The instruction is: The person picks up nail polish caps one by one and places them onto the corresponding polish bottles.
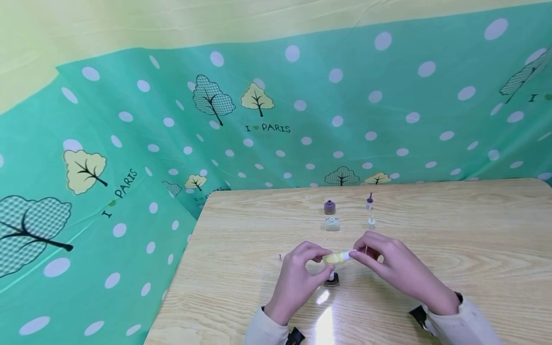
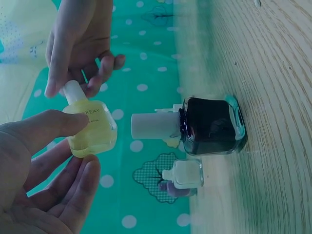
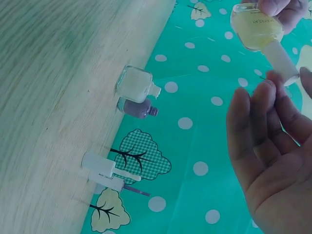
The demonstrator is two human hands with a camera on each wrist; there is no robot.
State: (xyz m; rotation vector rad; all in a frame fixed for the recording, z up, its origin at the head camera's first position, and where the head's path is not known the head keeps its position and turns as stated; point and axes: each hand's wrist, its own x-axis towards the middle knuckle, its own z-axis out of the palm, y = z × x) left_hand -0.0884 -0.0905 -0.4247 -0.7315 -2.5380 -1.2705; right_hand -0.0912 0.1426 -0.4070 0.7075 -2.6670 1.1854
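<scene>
My left hand (image 1: 297,278) pinches a bottle of yellow nail polish (image 2: 92,124) between thumb and fingers, above the table. The bottle is tilted, its white cap (image 2: 74,91) pointing toward my right hand (image 1: 398,266). Thumb and fingertips of the right hand grip the end of that cap, which sits on the bottle's neck. Below the hands, a dark nail polish bottle (image 2: 212,124) with a white cap (image 2: 155,126) stands upright on the table. Whether the yellow bottle's cap is loose cannot be told.
Farther back stand an uncapped purple bottle (image 1: 329,207) and an uncapped whitish bottle (image 1: 332,224). To their right, two brush caps, one with a purple brush (image 1: 369,203) and one white (image 1: 372,222), stand with brushes up. A polka-dot cloth (image 1: 302,110) hangs behind the wooden table (image 1: 474,249).
</scene>
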